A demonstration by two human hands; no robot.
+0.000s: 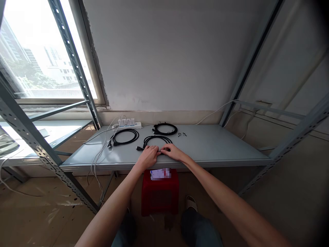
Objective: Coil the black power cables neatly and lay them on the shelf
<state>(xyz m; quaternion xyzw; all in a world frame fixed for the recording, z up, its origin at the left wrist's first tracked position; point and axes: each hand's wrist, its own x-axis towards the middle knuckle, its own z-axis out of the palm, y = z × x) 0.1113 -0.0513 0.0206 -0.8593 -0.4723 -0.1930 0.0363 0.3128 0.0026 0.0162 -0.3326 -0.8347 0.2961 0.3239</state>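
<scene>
A coiled black cable (pixel 157 137) with a plug at its left end lies near the shelf's front edge. My left hand (pixel 149 156) is closed over the near side of this coil. From the right, my right hand (pixel 172 152) meets it with thumb and fingers pinched at the same near side. The fingers hide the part of the cable between them; whether a small tie is there I cannot tell. Behind is a second black cable coil (pixel 168 124), and a third coil (pixel 137 134) lies to the left. Short black twist ties (pixel 181 134) rest right of the coils.
A white power strip (pixel 131 126) with plugged-in chargers stands by the wall, its white cords (pixel 96 160) hanging over the front edge. Metal posts frame the grey shelf (pixel 210 145) on both sides. Below it, a phone (pixel 160 174) lies on a red stool (pixel 159 200).
</scene>
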